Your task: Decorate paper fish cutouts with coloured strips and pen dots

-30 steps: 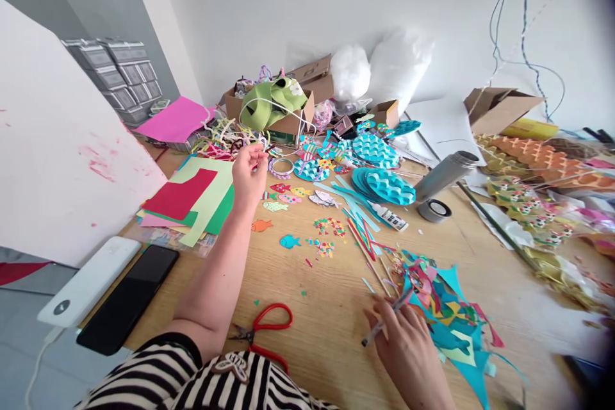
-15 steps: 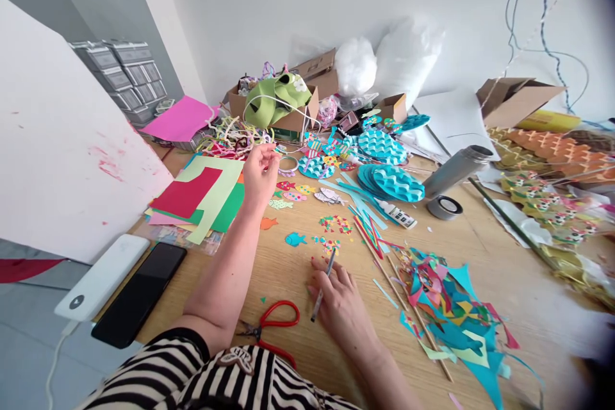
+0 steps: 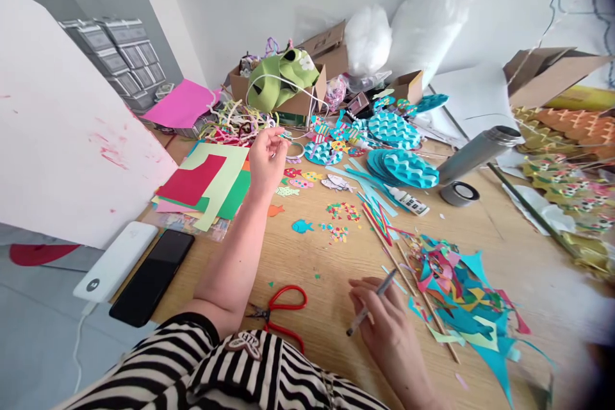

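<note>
My left hand (image 3: 266, 158) is stretched far out over the wooden table (image 3: 336, 269), fingers pinched on something thin near the tangle of coloured strips (image 3: 235, 125); I cannot make out what. It hovers beside a stack of coloured paper sheets (image 3: 206, 182) and a row of small paper fish (image 3: 302, 182). My right hand (image 3: 387, 323) rests on the table near me, closed on a slim pen (image 3: 369, 311) that points down to the left. Red-handled scissors (image 3: 281, 311) lie between my arms.
A heap of cut paper scraps (image 3: 456, 295) lies right of my right hand, with thin sticks (image 3: 408, 275). Teal wavy paper discs (image 3: 406, 166), a glue tube (image 3: 408, 200), a steel flask (image 3: 478, 154), a tape roll (image 3: 460, 193), a phone (image 3: 151, 277), a power bank (image 3: 115, 261) and boxes (image 3: 288, 106) crowd the table.
My right hand with the pen moved left toward the confetti, then back right and nearer to me. My left hand stayed raised by the strips. The view shifted slightly.
</note>
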The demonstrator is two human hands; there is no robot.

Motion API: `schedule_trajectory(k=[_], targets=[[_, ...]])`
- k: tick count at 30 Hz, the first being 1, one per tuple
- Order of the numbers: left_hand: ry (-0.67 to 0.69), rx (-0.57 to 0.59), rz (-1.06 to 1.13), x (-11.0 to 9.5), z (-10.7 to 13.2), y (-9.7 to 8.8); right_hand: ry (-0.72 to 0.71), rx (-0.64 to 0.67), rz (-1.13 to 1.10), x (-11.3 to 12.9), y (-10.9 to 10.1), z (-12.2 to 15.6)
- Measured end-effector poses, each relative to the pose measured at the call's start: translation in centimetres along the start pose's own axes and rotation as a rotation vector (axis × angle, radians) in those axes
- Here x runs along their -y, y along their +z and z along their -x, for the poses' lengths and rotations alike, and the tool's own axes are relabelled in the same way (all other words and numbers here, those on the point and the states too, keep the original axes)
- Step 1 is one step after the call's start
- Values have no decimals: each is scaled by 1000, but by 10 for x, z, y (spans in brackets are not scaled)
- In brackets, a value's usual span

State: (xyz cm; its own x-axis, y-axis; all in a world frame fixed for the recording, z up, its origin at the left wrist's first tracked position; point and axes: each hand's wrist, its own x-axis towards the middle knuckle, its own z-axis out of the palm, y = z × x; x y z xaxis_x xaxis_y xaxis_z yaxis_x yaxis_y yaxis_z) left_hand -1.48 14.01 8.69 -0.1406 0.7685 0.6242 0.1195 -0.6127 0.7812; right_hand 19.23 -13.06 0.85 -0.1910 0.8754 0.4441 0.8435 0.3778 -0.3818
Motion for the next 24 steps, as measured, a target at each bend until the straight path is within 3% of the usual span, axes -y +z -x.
schedule_trajectory(k=[3, 7, 19, 24], targets=[[0, -6, 12, -2, -1, -3, -112, 112, -87, 19, 13, -9], [-2, -20, 32, -2, -4, -6, -133, 181, -80, 25, 23, -12], [-23, -16, 30, -5, -2, -5, 21, 95, 157, -8, 33, -28], [-30, -16, 41, -4, -2, -5, -82, 152, 43, 5, 24, -22]])
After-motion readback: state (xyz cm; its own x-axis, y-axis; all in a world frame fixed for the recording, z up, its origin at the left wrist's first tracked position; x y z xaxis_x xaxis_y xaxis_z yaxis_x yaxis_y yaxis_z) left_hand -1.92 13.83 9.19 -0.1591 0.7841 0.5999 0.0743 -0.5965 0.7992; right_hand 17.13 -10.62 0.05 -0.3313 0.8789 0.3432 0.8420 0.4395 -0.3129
